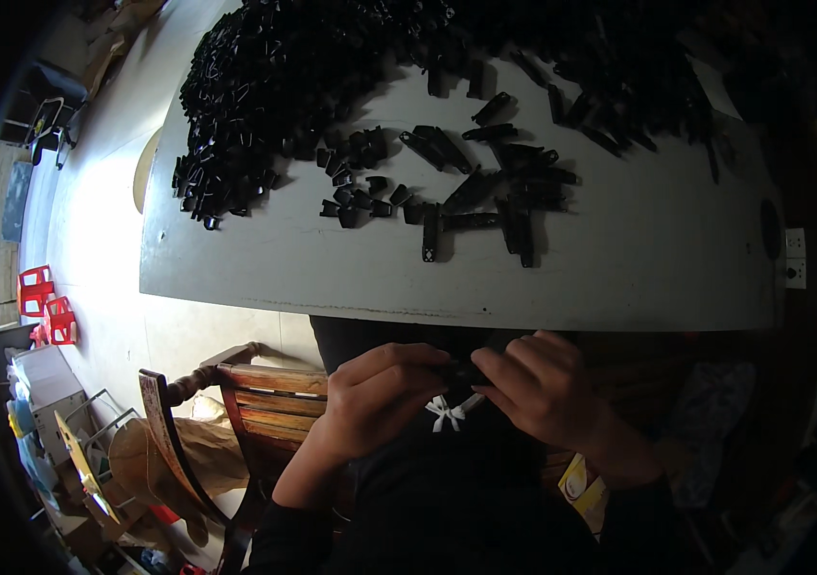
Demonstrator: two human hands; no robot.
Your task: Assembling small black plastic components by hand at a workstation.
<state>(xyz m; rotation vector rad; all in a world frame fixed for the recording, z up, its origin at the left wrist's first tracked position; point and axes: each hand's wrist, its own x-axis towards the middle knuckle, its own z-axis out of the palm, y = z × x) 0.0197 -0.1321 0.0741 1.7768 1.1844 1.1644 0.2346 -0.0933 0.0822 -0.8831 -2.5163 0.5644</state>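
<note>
Below the table's front edge, close to my body, my left hand [382, 395] and my right hand [548, 391] face each other. The fingers of both are closed in a pinch on a small black plastic part [463, 372] between them. Its outline is hard to make out against my dark clothes. On the table in front lie loose long black plastic pieces [430, 233] and several small bracket-shaped black pieces [347, 217].
A large heap of small black pieces [236, 125] covers the back left of the grey table [313, 273]. More long pieces [581, 105] lie at the back right. A wooden chair [269, 402] stands by my left side, red stools [60, 319] farther left.
</note>
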